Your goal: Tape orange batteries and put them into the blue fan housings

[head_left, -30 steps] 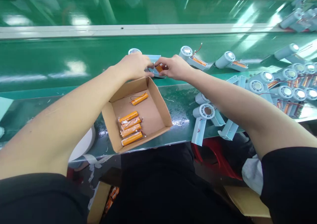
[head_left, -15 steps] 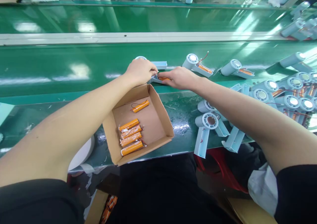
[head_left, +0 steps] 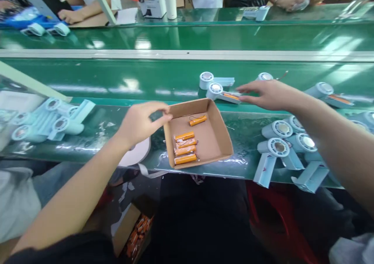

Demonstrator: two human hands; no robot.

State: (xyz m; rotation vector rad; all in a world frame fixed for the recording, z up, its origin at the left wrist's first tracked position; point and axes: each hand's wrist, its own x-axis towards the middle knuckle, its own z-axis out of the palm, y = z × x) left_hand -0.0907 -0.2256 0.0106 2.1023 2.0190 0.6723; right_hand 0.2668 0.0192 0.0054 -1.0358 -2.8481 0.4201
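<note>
My left hand [head_left: 142, 120] pinches the back left corner of a shallow cardboard box [head_left: 221, 131] between thumb and fingers. Inside the box lie several orange cylindrical batteries [head_left: 185, 159] with thin wires; one is apart from the rest, near the back. My right hand [head_left: 267, 94] hovers behind and right of the box, thumb and fingers apart, nothing between them. Just left of its fingertips is a light blue fan housing [head_left: 214, 90] with an orange battery [head_left: 230, 96] in its open handle. Another blue housing [head_left: 206, 79] lies right behind it, its handle pointing right.
More blue housings [head_left: 276, 147] crowd the bench on the right, others [head_left: 60, 122] on the left. A white tape roll [head_left: 136, 153] sits left of the box. A box of orange batteries [head_left: 140, 231] stands below the bench. Co-workers' hands [head_left: 70, 15] show across the green belt [head_left: 102, 75].
My hands have separated: the left came back to the box corner, the right let go of the housing, now holding its battery. The view has swung left, showing more on that side.
</note>
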